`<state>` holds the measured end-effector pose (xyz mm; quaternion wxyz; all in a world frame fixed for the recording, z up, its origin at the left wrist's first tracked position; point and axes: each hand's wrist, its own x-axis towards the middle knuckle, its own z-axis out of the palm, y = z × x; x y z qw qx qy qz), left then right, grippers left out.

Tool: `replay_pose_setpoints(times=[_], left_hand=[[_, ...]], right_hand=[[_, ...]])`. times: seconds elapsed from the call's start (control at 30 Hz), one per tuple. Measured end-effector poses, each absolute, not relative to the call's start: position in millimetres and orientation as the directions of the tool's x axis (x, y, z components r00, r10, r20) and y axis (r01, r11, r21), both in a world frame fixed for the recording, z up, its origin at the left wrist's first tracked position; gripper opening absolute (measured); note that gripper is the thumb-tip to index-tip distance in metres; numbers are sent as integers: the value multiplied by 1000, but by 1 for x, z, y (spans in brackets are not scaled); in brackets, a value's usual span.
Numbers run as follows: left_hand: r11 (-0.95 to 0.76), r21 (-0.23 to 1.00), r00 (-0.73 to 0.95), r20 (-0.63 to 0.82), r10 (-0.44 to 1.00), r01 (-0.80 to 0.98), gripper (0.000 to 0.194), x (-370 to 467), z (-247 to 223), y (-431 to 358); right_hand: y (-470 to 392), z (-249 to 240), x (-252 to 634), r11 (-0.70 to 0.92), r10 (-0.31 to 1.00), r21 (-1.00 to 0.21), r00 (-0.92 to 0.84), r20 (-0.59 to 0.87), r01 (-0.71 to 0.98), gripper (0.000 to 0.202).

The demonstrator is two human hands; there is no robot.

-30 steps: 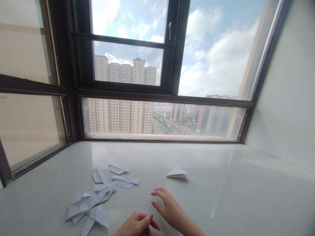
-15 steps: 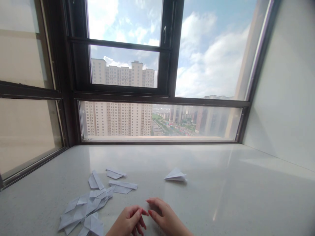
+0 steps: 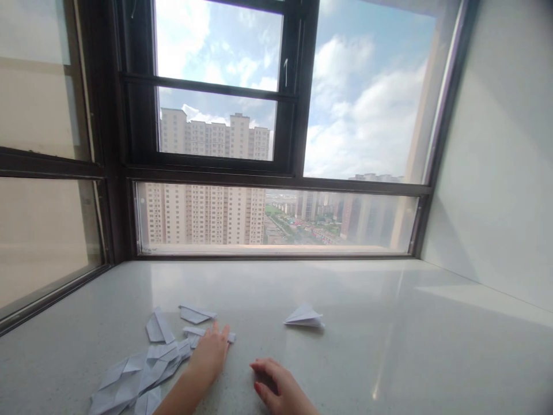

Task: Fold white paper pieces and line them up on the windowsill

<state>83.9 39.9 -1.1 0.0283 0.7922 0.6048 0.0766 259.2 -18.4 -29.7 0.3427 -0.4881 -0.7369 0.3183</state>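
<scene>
My left hand [image 3: 212, 349] reaches forward over a folded white paper piece [image 3: 232, 337], its fingers stretched out on top and partly covering it. Just beyond lies another folded paper strip [image 3: 196, 314], and to the left a third folded piece [image 3: 159, 326]. A heap of several folded papers [image 3: 125, 377] spreads beside my left forearm. My right hand [image 3: 279, 383] rests near the sill surface with fingers bent and thumb apart, holding nothing. Ahead of it, a folded paper plane [image 3: 305, 316] sits by itself.
The glossy white sill [image 3: 367, 323] runs up to a dark window frame [image 3: 276, 256]. A white wall [image 3: 496, 173] bounds it on the right, and a side window [image 3: 47, 230] stands at the left. Tall buildings show outside.
My left hand has moved away from my right hand, forward and left, onto a folded paper. My right hand stays nearly in place. The view has shifted slightly.
</scene>
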Motion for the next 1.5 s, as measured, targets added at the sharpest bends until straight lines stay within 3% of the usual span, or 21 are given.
replay_pose_setpoints(times=[0.27, 0.33, 0.4, 0.47, 0.5, 0.6, 0.67, 0.7, 0.77, 0.8, 0.87, 0.97, 1.07, 1.23, 1.5], left_hand=[[-265, 156, 235, 186, 954, 952, 34, 84, 10, 32], [-275, 184, 235, 212, 949, 944, 34, 87, 19, 27], [-308, 214, 253, 250, 935, 927, 35, 92, 29, 21], [-391, 354, 285, 315, 905, 849, 33, 99, 38, 15], [-441, 501, 290, 352, 890, 745, 29, 103, 40, 12], [-371, 899, 269, 308, 913, 232, 25, 113, 38, 9], [-197, 980, 302, 179, 936, 29, 30, 115, 30, 12], [-160, 987, 314, 141, 939, 33, 32, 114, 26, 16], [-234, 948, 316, 159, 936, 217, 35, 109, 18, 25], [-310, 875, 311, 198, 930, 371, 36, 104, 16, 30], [-356, 777, 281, 239, 930, 519, 37, 90, 15, 41], [-338, 625, 184, 299, 936, 704, 37, 67, 15, 60], [-216, 459, 78, 300, 951, 862, 42, 48, 7, 75], [-101, 221, 49, 227, 973, 970, 40, 47, -11, 75], [-286, 44, 276, 160, 948, 957, 45, 105, -13, -6]], right_hand=[[-13, -39, 263, 322, 932, -836, -305, 197, 445, 31], [-10, -44, 262, 310, 937, -873, -279, 212, 376, 38], [-7, -48, 259, 272, 959, -931, -145, 242, 245, 54], [-3, -50, 254, 237, 970, -970, 33, 239, 56, 73], [-2, -50, 252, 229, 970, -972, 92, 225, -42, 79], [1, -46, 250, 214, 975, -937, 111, 190, -277, 80], [1, -42, 253, 171, 985, -927, 52, 163, -333, 65], [1, -41, 254, 141, 990, -935, 18, 143, -324, 56], [1, -39, 257, 95, 994, -958, -19, 104, -271, 45], [1, -38, 258, 84, 996, -966, -19, 91, -246, 43], [1, -37, 259, 72, 997, -973, 1, 74, -221, 45], [1, -38, 259, 61, 998, -977, 26, 57, -204, 47], [2, -39, 259, 51, 999, -983, 8, 51, -178, 47], [-1, -36, 260, 27, 998, -991, -60, 35, -130, 48], [-7, -23, 261, 103, 994, -983, 46, 97, -149, 48]])
